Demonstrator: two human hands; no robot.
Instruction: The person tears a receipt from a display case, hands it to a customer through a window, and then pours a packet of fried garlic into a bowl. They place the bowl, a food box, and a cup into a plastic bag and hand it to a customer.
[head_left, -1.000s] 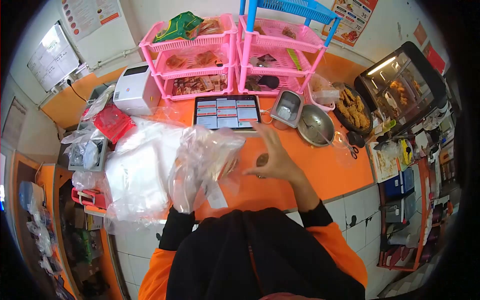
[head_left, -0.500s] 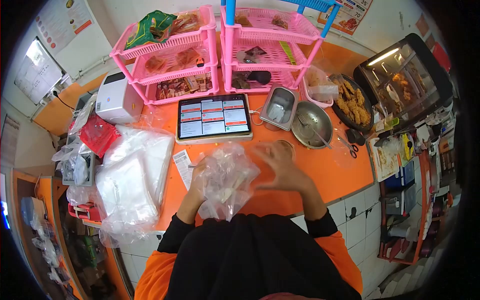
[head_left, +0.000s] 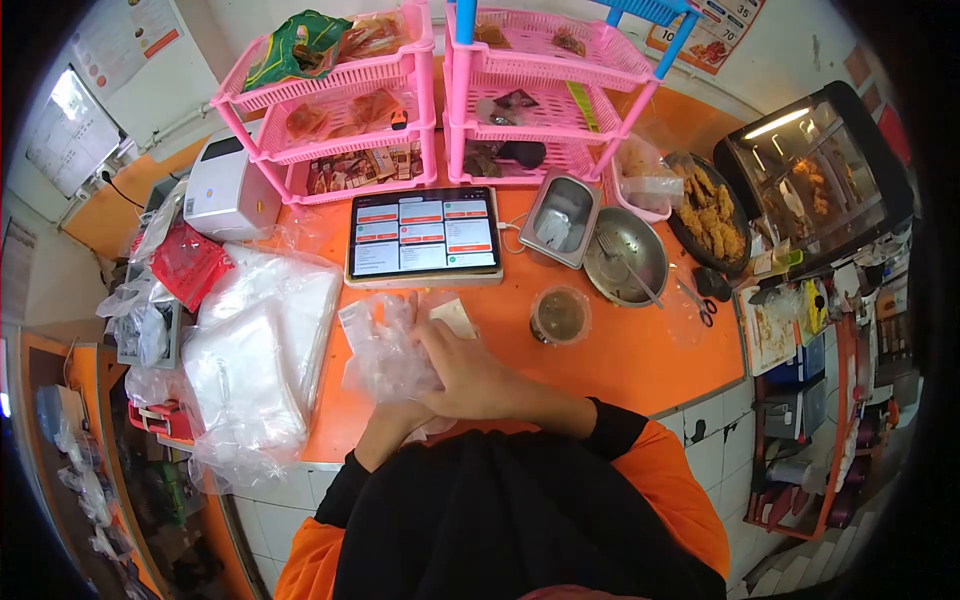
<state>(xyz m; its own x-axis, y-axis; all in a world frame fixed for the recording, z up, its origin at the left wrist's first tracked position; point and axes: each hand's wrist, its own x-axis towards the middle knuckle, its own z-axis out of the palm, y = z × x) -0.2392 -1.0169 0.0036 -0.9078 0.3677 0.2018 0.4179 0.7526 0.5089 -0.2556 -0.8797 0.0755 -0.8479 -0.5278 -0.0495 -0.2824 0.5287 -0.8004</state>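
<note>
A crumpled clear plastic bag (head_left: 385, 365) is held in front of my body, over the orange table. My left hand (head_left: 403, 413) grips it from below, its fingers mostly covered by the plastic. From the right, my right hand (head_left: 468, 375) closes on the bag's side, thumb and fingers pressed against it. What the bag contains is hard to make out. A small cream-coloured piece (head_left: 453, 318) shows just beyond my right fingers. To the right of my hands stands a round clear-lidded cup (head_left: 560, 316) with brownish contents, touched by neither hand.
A tablet (head_left: 423, 232) lies ahead, below pink shelf racks (head_left: 345, 145). Stacked clear bags (head_left: 245, 370) and a white printer (head_left: 232, 190) are leftward. Rightward are a steel container (head_left: 562, 215), a metal bowl (head_left: 625, 285), fried chicken (head_left: 712, 220), scissors (head_left: 708, 312) and a display case (head_left: 815, 180).
My right hand has moved left from beside the cup onto the bag, uncovering the cup. The bag has shifted slightly left and is more bunched up.
</note>
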